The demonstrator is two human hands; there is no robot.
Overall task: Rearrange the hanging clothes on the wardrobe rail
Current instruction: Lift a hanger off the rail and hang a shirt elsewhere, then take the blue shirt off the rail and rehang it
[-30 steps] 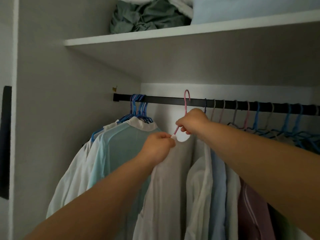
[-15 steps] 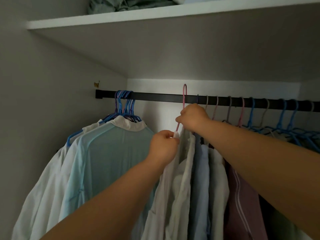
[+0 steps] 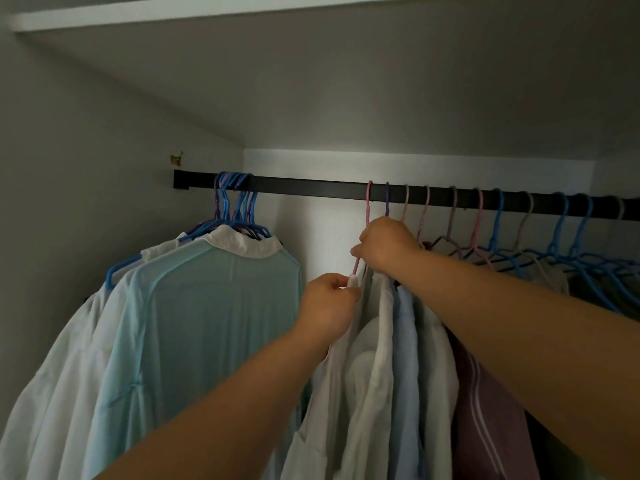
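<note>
A black wardrobe rail (image 3: 311, 187) runs across the cupboard. A pink hanger (image 3: 368, 206) carrying a pale grey-white shirt (image 3: 367, 358) has its hook over the rail, just left of the right-hand bunch. My right hand (image 3: 388, 245) is closed on the hanger's neck below the hook. My left hand (image 3: 329, 306) pinches the hanger's white-tipped shoulder end and the shirt's collar. A light blue shirt (image 3: 207, 323) with white shirts behind it hangs on blue hangers (image 3: 235, 206) bunched at the rail's left end.
Right of the pink hanger hang a blue shirt (image 3: 405, 358), a mauve garment (image 3: 485, 410) and several pink, beige and blue hangers (image 3: 568, 237). A white shelf (image 3: 173, 12) lies overhead. The grey side wall (image 3: 69, 168) closes the left. A bare stretch of rail separates the two bunches.
The pink hanger's hook, earlier raised above the rail, now sits on it. The shirt has turned edge-on against the right-hand bunch. The camera has tilted down, hiding the shelf's contents.
</note>
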